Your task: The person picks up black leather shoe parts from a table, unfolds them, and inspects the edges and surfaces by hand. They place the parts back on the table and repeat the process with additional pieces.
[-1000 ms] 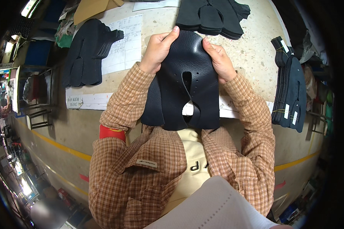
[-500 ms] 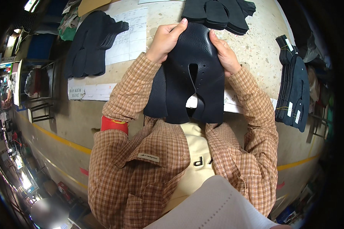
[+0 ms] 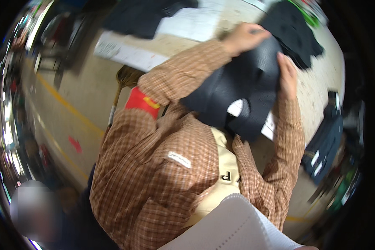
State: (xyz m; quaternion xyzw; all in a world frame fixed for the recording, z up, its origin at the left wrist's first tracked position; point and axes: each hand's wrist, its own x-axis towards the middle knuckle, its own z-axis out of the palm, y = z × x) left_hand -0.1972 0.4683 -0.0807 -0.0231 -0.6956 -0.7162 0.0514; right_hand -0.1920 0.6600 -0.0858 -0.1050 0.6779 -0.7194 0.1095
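Note:
A black grained leather piece (image 3: 221,93) with cut-out openings hangs over the near edge of the table, in front of my chest. My left hand (image 3: 246,38) pinches its upper end, fingers closed. Along its upper right edge, my right hand (image 3: 287,77) grips it with the fingers held together. Some blur softens both hands and the leather. Just beyond them lies a stack of black cut pieces (image 3: 293,31) on the table.
At the far left of the table (image 3: 125,52) lies another black stack (image 3: 133,16) beside white paper sheets (image 3: 193,21). Tied black pieces (image 3: 325,143) hang off the right side. A broom (image 3: 127,79) stands below the table edge. Another person (image 3: 35,212) is at lower left.
My view has turned, so the table now slants to the right. The leather piece has tilted, its upper end toward the right, with both hands still on it. A person has come closer at lower left.

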